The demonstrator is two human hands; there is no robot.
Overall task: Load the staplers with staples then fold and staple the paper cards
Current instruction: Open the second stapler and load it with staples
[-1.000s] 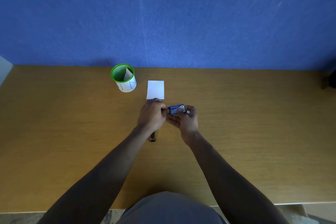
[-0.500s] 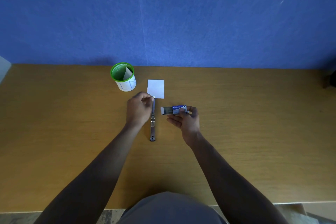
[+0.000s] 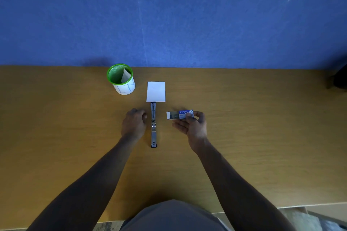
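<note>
A metal stapler (image 3: 153, 124) lies opened out flat on the wooden table (image 3: 262, 127), pointing away from me. Its far end touches a white paper card (image 3: 156, 91). My left hand (image 3: 133, 124) rests just left of the stapler with its fingers curled; I cannot see whether it holds anything. My right hand (image 3: 191, 124) holds a small blue and white staple box (image 3: 179, 114), whose open flap points left toward the stapler.
A green mesh cup (image 3: 121, 78) with a white label and a folded card inside stands at the back left of the paper. A blue wall (image 3: 169, 15) rises behind the table. A dark object (image 3: 339, 78) sits at the far right edge.
My hands have come apart. The left hand moved from the staple box to the stapler's far end, then drew back to the left of it. The stapler now lies fully uncovered.
</note>
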